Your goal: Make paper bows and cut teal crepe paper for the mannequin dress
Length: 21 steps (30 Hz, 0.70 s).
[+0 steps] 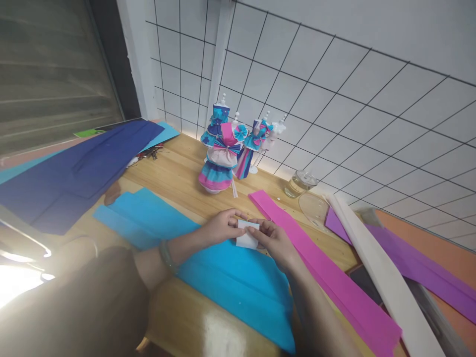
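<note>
A small piece of white paper (247, 240) is pinched between my two hands, above a wide sheet of blue crepe paper (230, 277). My left hand (225, 225) grips the paper's left edge with thumb and fingers, and a green bangle (168, 258) circles that wrist. From the right, my right hand (273, 240) presses its thumb on the front of the paper, its fingers curled behind. Just right of the hands, a long strip of pink crepe paper (316, 263) lies on the wooden table (167, 171).
Several mini mannequins in paper dresses (219, 166) stand by the grid wall (297, 64). A glass of liquid (299, 183) sits right of them. Dark blue paper (85, 163) lies left; white paper strip (379, 267) and purple paper (427, 272) lie right. A bright lamp (18, 282) glows lower left.
</note>
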### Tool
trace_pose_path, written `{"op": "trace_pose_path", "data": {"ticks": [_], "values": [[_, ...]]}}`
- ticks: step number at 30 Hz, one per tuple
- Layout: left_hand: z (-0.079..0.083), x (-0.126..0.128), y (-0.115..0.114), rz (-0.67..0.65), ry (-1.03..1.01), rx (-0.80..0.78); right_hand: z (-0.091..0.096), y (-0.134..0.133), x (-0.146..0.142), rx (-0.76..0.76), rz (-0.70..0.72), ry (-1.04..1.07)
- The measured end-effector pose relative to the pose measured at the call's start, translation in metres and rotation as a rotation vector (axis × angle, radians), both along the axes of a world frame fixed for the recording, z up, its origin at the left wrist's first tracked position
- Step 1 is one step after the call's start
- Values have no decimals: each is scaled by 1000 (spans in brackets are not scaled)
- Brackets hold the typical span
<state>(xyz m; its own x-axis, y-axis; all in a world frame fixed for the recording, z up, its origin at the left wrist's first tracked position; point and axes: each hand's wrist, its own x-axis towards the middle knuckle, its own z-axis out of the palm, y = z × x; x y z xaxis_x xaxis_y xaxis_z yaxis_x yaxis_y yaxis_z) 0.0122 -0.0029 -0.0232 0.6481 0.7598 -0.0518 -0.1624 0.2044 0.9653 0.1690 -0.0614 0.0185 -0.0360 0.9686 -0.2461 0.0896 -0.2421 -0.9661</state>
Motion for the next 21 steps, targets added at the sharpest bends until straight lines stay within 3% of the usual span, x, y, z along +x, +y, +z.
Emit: {"op": "trace_pose_path", "data": {"ticks": [3, 11, 17, 21], "values": [[0, 1, -3, -18, 37, 62, -2, 0, 0, -15, 5, 4], [1, 0, -2, -40, -27, 41, -2, 0, -2, -11, -57, 31], [3, -4, -1, -111, -12, 105, -1, -1, -1, -1, 84, 19], [3, -4, -1, -111, -7, 119, 0, -2, 0, -13, 80, 9]]}}
